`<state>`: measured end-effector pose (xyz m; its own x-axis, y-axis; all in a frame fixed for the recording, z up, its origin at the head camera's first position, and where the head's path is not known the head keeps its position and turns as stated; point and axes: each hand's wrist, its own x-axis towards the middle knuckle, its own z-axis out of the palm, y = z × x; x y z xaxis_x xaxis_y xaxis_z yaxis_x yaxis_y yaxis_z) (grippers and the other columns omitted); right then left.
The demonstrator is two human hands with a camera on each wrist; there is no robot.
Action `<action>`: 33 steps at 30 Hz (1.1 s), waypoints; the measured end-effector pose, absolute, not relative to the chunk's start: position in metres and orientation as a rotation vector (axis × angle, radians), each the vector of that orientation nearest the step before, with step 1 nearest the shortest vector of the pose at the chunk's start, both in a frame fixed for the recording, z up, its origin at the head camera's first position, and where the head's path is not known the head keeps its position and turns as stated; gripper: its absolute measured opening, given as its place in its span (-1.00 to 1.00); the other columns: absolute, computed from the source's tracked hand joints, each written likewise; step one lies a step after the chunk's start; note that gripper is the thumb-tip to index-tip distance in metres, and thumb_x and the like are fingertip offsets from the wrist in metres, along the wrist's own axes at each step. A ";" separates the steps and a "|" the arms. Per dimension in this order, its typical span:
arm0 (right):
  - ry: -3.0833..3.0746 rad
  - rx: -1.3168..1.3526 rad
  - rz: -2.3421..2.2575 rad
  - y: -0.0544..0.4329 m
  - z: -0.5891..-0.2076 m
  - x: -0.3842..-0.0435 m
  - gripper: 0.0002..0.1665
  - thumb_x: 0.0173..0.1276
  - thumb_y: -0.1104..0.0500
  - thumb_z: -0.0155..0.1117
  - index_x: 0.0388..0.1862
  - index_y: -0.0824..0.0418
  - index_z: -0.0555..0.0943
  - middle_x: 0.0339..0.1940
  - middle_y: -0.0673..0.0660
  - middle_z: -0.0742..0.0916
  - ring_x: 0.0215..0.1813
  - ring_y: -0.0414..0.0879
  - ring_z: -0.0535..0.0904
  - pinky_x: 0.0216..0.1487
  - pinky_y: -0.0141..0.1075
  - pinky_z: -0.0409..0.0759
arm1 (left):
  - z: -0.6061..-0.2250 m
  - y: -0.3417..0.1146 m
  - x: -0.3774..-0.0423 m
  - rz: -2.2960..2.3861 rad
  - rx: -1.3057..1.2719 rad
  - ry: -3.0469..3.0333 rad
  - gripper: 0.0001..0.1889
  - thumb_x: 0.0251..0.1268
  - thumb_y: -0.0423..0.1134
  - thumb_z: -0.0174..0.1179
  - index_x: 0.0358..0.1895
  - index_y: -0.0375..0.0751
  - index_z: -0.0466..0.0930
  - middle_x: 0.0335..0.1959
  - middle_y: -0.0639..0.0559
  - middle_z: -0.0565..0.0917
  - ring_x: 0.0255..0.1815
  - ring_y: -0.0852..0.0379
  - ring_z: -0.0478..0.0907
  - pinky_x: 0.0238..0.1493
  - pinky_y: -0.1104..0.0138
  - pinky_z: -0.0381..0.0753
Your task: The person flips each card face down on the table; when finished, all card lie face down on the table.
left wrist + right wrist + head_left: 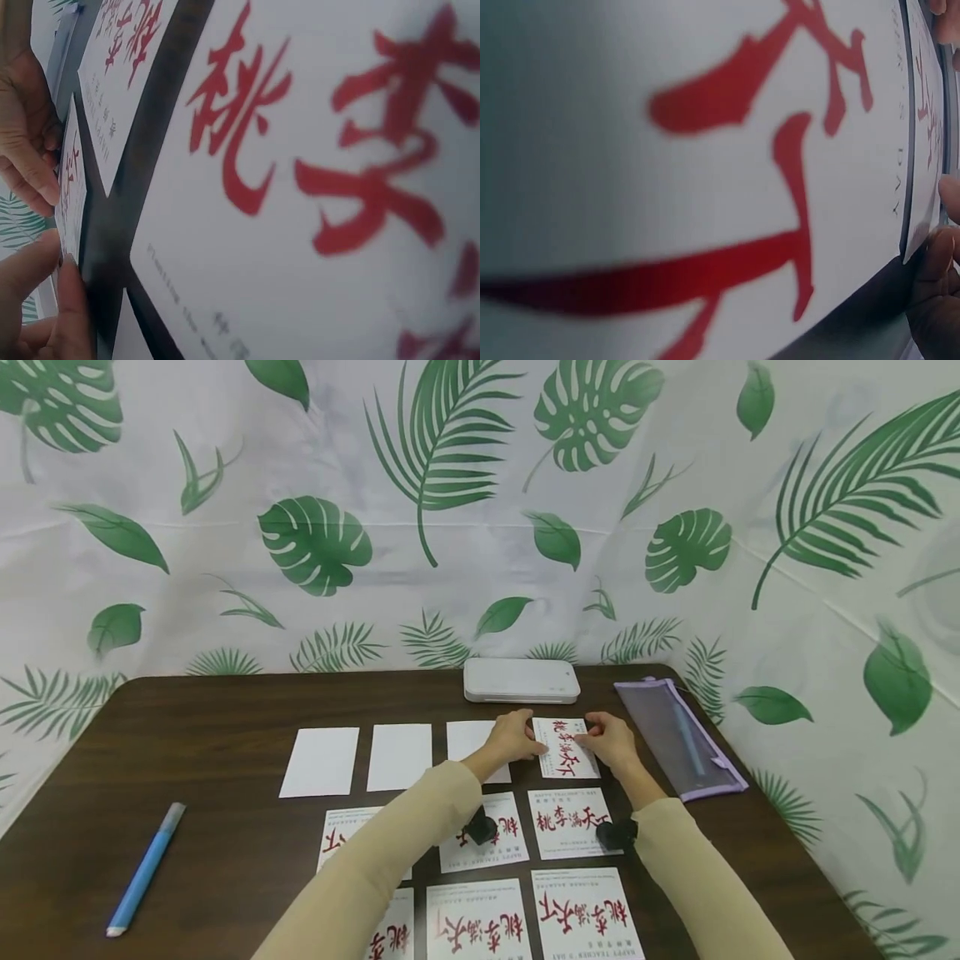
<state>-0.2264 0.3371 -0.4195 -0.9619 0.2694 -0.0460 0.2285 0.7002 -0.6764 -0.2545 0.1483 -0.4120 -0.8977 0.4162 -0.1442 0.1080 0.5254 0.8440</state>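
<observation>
A white card with red Chinese characters lies between my two hands at the back right of the table. My left hand pinches its left edge between thumb and finger. At the opposite edge, my right hand grips it the same way, the thumb over the printed face. The left wrist view shows the left hand's fingers at the card's edge. Directly in front lies another printed card. Beside the left hand is a blank white card, partly covered by that hand and forearm.
Two more blank cards lie left in the back row. Several printed cards fill rows nearer me, some under the left sleeve. A white flat device stands behind, a purple-edged mesh pouch lies right, and a blue pen lies left.
</observation>
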 end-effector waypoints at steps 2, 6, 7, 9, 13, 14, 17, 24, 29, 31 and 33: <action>-2.852 -0.411 1.105 0.336 -0.418 -0.227 -0.45 0.19 0.29 0.34 0.16 0.42 0.45 -0.37 0.18 0.57 -0.32 -0.04 0.43 -0.39 -0.35 0.37 | -0.410 0.149 -0.253 1.259 0.470 2.474 -0.19 -0.02 -0.35 0.42 0.36 -0.34 0.23 -0.42 -0.03 0.61 -0.57 0.16 0.63 -0.45 0.44 0.59; -2.866 -0.410 1.083 0.337 -0.414 -0.228 -0.48 0.19 0.31 0.32 0.14 0.42 0.46 -0.40 0.17 0.54 -0.34 -0.04 0.41 -0.42 -0.36 0.36 | -0.404 0.150 -0.248 1.128 0.532 2.553 -0.24 0.00 -0.30 0.42 0.33 -0.32 0.29 -0.49 -0.01 0.65 -0.61 0.19 0.61 -0.40 0.42 0.57; -2.870 -0.418 1.088 0.337 -0.414 -0.228 -0.48 0.20 0.32 0.32 0.14 0.42 0.46 -0.40 0.16 0.53 -0.34 -0.05 0.41 -0.43 -0.36 0.36 | -0.403 0.150 -0.247 1.109 0.542 2.564 -0.25 0.01 -0.29 0.41 0.32 -0.31 0.30 -0.49 -0.01 0.66 -0.61 0.19 0.61 -0.39 0.42 0.56; -2.875 -0.426 1.091 0.337 -0.413 -0.229 -0.50 0.19 0.32 0.32 0.12 0.41 0.46 -0.41 0.15 0.52 -0.35 -0.05 0.40 -0.44 -0.36 0.35 | -0.402 0.150 -0.247 1.080 0.555 2.580 -0.27 0.02 -0.29 0.41 0.31 -0.30 0.33 -0.50 -0.01 0.68 -0.62 0.20 0.60 -0.42 0.42 0.55; -2.876 -0.434 1.112 0.338 -0.414 -0.229 -0.51 0.19 0.32 0.32 0.10 0.40 0.46 -0.40 0.14 0.51 -0.34 -0.05 0.39 -0.44 -0.36 0.36 | -0.403 0.151 -0.246 1.066 0.557 2.587 -0.28 0.01 -0.28 0.41 0.30 -0.29 0.34 -0.50 0.00 0.67 -0.62 0.21 0.59 -0.42 0.42 0.54; -2.867 -0.433 1.129 0.338 -0.415 -0.229 -0.51 0.18 0.33 0.32 0.10 0.39 0.45 -0.39 0.15 0.50 -0.32 -0.04 0.39 -0.43 -0.36 0.36 | -0.403 0.151 -0.246 1.057 0.554 2.590 -0.28 0.01 -0.27 0.41 0.30 -0.28 0.35 -0.50 0.01 0.67 -0.63 0.22 0.59 -0.42 0.43 0.53; -2.812 -0.419 1.202 0.338 -0.418 -0.228 -0.51 0.17 0.37 0.30 0.09 0.38 0.42 -0.33 0.18 0.49 -0.28 -0.02 0.39 -0.40 -0.37 0.36 | -0.404 0.151 -0.246 1.048 0.550 2.593 -0.28 0.01 -0.27 0.41 0.31 -0.27 0.34 -0.50 0.01 0.66 -0.64 0.22 0.57 -0.43 0.42 0.53; -2.593 -0.371 1.451 0.337 -0.423 -0.227 -0.61 0.21 0.46 0.20 0.03 0.42 0.41 -0.36 0.10 0.49 -0.36 -0.19 0.38 -0.41 -0.49 0.40 | -0.407 0.150 -0.246 0.975 0.594 2.663 -0.27 -0.01 -0.23 0.43 0.27 -0.35 0.35 -0.42 0.03 0.58 -0.38 0.18 0.53 -0.28 0.39 0.50; -2.398 -0.323 1.768 0.339 -0.418 -0.227 -0.60 0.25 0.48 0.14 0.07 0.45 0.35 -0.42 -0.06 0.47 -0.38 -0.32 0.39 -0.33 -0.55 0.43 | -0.405 0.145 -0.249 1.084 0.587 2.697 -0.33 0.04 -0.19 0.40 0.25 -0.31 0.39 -0.16 -0.08 0.54 -0.07 0.07 0.44 -0.14 0.32 0.50; -2.331 -0.307 1.879 0.338 -0.414 -0.226 -0.60 0.27 0.48 0.13 0.08 0.44 0.33 -0.42 -0.09 0.47 -0.37 -0.33 0.40 -0.30 -0.55 0.45 | -0.404 0.142 -0.251 1.223 0.538 2.662 -0.36 0.07 -0.21 0.38 0.26 -0.28 0.39 -0.08 -0.12 0.55 -0.06 0.03 0.48 -0.13 0.30 0.53; -2.302 -0.300 1.945 0.337 -0.410 -0.225 -0.60 0.28 0.47 0.12 0.08 0.42 0.32 -0.42 -0.10 0.48 -0.35 -0.33 0.40 -0.29 -0.55 0.46 | -0.403 0.139 -0.252 1.383 0.480 2.598 -0.42 0.09 -0.25 0.36 0.22 -0.26 0.44 -0.09 -0.13 0.59 -0.10 0.03 0.54 -0.15 0.32 0.56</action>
<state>-0.2248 0.3367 -0.4101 -0.9741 0.2223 -0.0413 0.0779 0.1583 -0.9843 -0.2522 0.1387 -0.4029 -0.9359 0.3521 0.0104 0.2052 0.5209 0.8286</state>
